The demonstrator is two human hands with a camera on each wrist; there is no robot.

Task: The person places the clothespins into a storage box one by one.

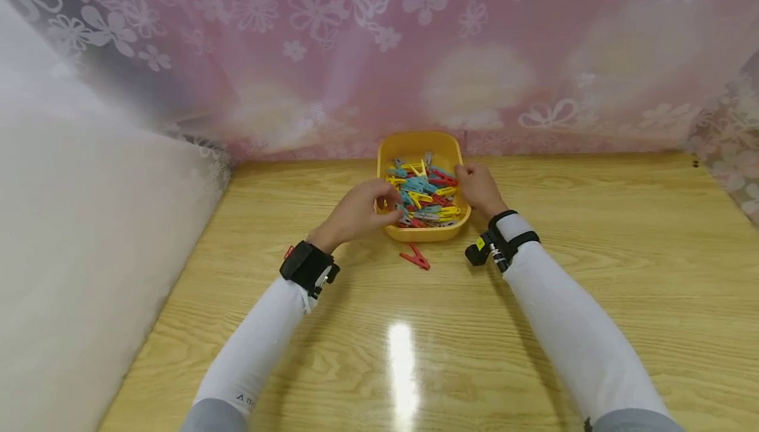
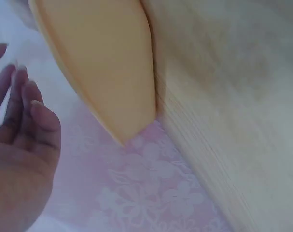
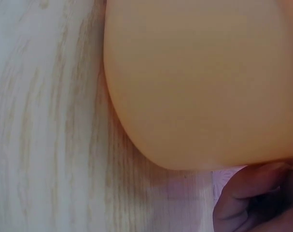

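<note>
A yellow plastic basin (image 1: 427, 234) holds a heap of clothespins (image 1: 418, 185) in blue, yellow, red and grey. My left hand (image 1: 369, 208) reaches over its left rim, fingertips close to the clothespins. In the left wrist view the fingers are loosely bent with a gap to the thumb, and no clothespin shows between them. On the right side, my right hand (image 1: 479, 188) grips the basin's rim; the right wrist view has its curled fingers (image 3: 250, 186) against the basin wall (image 3: 199, 87). Just in front of the basin, a red clothespin (image 1: 417, 257) lies on the table.
The wood-grain table (image 1: 332, 346) runs back to a pink floral curtain (image 1: 356, 76) just behind the basin. A white cloth-like surface (image 1: 89, 221) borders the table's left side. Patterned fabric (image 1: 735, 135) hangs at the far right.
</note>
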